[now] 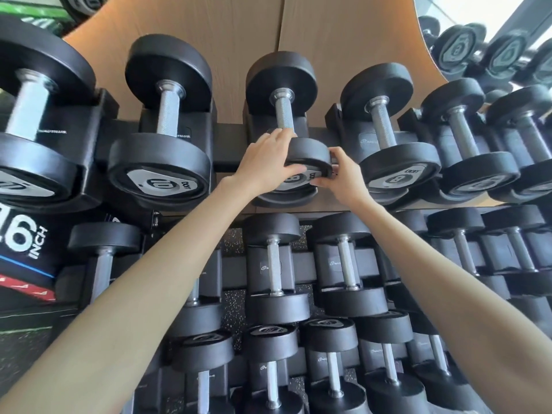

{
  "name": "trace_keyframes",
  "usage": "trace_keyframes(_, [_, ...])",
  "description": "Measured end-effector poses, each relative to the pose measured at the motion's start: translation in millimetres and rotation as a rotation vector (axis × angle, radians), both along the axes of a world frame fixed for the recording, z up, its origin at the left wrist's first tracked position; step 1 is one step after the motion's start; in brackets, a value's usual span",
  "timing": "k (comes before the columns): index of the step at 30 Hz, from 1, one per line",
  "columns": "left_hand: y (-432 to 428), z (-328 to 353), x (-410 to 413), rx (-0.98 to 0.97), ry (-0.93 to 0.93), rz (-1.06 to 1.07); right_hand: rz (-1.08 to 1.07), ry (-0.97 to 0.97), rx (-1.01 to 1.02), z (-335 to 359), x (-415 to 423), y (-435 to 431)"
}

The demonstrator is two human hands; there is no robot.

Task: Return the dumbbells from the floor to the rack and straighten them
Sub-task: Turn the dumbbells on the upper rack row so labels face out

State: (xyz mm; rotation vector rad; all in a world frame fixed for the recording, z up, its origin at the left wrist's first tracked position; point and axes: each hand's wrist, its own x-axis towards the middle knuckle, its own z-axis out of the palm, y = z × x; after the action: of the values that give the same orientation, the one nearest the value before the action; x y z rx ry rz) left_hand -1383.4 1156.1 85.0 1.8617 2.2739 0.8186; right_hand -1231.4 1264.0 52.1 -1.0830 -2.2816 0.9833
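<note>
Wood-panel wall (pixel 239 31) runs behind the rack (pixel 227 144), w/ a mirror (pixel 493 40) up at the far R corner showing more weights. Both hands are up on the top tier, on one dumbbell (pixel 283 115) sitting in its cradle, handle pointing away from the person.

L hand (pixel 268 162) grasps the near head: fingers curled over its top rim by the handle, thumb across the silver end plate. R hand (pixel 343 174) pinches the same head on its other edge, fingertips on the rim & thumb low on the face. So both are clamped on that near head, one each side. Can't make out the number under the thumb for sure.

Just L of the grip sits a dumbbell marked 10 (pixel 161 162); just R of it, one marked 8 (pixel 394 162), w/ more in the row beyond. Farther L than the 10, a much bigger one, blurred.

Below the grip, under both forearms, lower-tier dumbbells (pixel 274 273) sit in rows, speckled floor (pixel 233 243) showing between them. Down & well L of the grip, a dark box reading "16 INCH" (pixel 24 237).
</note>
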Motion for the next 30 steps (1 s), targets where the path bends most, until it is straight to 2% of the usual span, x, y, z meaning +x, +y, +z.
trace_keyframes(3, [7.4,-2.0,5.6,0.022,-0.047,0.033,0.016,0.053,-0.086,-9.0,-0.3,2.0])
trace_keyframes(6, [6.7,-8.6,7.6,0.092,-0.053,0.058,0.051,0.073,-0.071,-11.1,0.7,6.2])
trace_keyframes(13, [-5.3,-12.0,-0.4,0.206,-0.182,0.067,0.173,-0.108,0.104,4.3,-5.7,9.4])
trace_keyframes(17, [-10.9,-25.4,-8.6,0.284,-0.323,0.049,0.258,-0.262,0.295,23.2,-9.8,9.0])
trace_keyframes(21, [-14.6,-50.7,-13.0,0.333,-0.539,0.055,0.325,-0.515,0.618,51.8,-14.4,5.2])
trace_keyframes(25, [-19.2,-67.3,-19.4,0.314,-0.772,0.052,0.382,-0.659,0.9,71.8,-28.8,-10.0])
trace_keyframes(28, [-23.0,-71.0,-28.4,0.251,-0.818,0.011,0.359,-0.675,0.95,73.7,-34.1,-15.8])
trace_keyframes(30, [-20.5,-72.6,-30.4,0.192,-0.745,0.014,0.303,-0.596,0.859,65.5,-26.9,-14.0])
